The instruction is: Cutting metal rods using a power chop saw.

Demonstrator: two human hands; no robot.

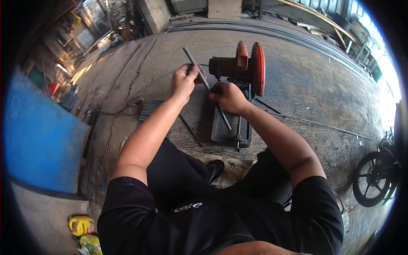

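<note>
A grey metal rod [223, 116] slants across in front of me, its upper end pointing away to the left and its lower end toward me. My left hand [185, 81] grips it near the upper part, thumb along the rod. Lower down, my right hand [229, 97] has its fingers closed round the same rod. Just beyond the right hand stands a chop saw [233, 67] with a red round blade guard [258, 70]. Its dark base [219, 135] lies under the rod's lower end. The right fingertips are partly hidden.
A bundle of short rods [149, 109] lies on the floor at left, beside a loose rod [191, 131]. Long metal bars [259, 32] stretch across the back. A motorcycle wheel [372, 179] is at right, a blue panel [40, 131] at left, a yellow container [80, 225] lower left.
</note>
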